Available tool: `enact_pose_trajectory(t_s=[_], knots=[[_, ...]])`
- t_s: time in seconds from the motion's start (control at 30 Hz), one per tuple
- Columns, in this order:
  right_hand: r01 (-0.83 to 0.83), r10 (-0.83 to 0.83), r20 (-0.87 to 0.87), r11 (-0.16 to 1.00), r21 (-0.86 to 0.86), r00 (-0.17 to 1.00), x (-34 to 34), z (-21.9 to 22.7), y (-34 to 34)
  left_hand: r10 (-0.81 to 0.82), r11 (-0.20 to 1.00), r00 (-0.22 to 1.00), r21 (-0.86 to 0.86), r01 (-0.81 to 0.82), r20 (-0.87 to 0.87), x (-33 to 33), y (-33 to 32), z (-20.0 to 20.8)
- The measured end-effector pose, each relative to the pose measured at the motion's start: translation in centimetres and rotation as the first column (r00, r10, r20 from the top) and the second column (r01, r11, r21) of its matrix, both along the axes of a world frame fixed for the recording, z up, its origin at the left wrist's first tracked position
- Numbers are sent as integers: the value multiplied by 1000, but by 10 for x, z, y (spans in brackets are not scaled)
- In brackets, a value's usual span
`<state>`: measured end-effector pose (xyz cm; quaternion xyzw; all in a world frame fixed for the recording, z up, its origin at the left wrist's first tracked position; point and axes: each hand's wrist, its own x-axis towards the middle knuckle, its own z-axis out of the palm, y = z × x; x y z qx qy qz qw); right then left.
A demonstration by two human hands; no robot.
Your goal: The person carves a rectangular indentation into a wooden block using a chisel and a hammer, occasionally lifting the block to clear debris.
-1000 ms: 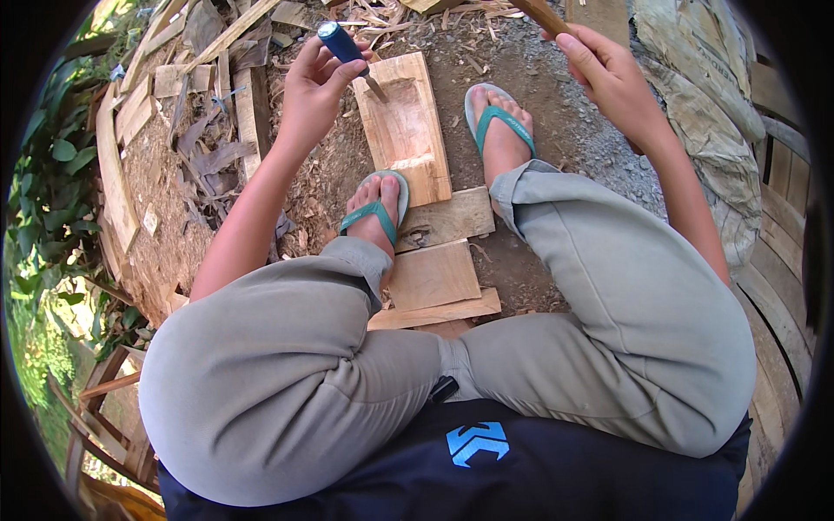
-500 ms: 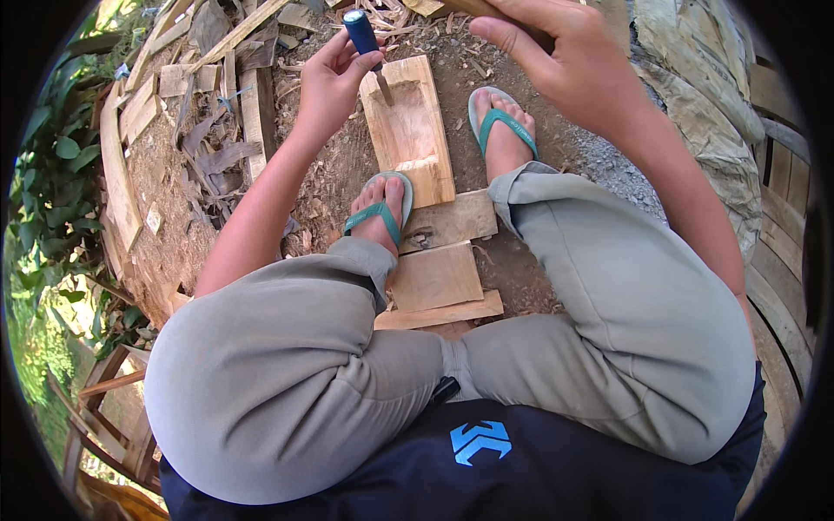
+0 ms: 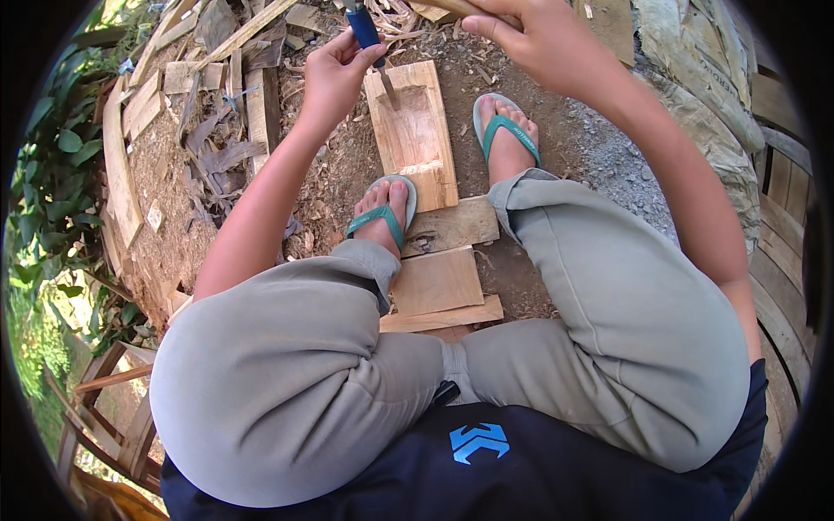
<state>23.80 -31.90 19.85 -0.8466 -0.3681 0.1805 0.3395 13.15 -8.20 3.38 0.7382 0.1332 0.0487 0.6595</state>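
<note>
My left hand (image 3: 334,82) is closed around the blue handle of a chisel (image 3: 363,30), which stands nearly upright. The chisel's blade tip meets the far part of a shallow hollow carved in a pale wooden block (image 3: 445,169). At the top right, my right hand (image 3: 552,43) grips a wooden tool handle (image 3: 467,7) that points left toward the chisel's top. The head of that tool is cut off by the upper edge, so its kind is hidden. My left foot (image 3: 382,213), in a green-strapped sandal, presses on the block's near left corner.
Under and nearer than the block lie flat boards (image 3: 439,282). My right foot (image 3: 508,143) stands on the dirt to its right. Scrap wood (image 3: 261,113) and shavings lie left and beyond. Pale sheeting (image 3: 712,130) and gravel (image 3: 621,161) are on the right.
My right hand and its wooden handle have come up and left, toward the chisel's top. The chisel has shifted slightly right, its tip still in the hollow.
</note>
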Motion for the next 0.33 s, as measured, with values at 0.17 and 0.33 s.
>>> enact_pose_trajectory(t_s=[0.17, 0.33], knots=[[-19, 24, 105, 999, -51, 994, -7, 10, 7, 0, 998, 999, 63, 2, -38, 4, -1, 2], [72, -77, -45, 992, -104, 996, -1, 14, 13, -35, 991, 999, 130, 39, -34, 6, 3, -8]])
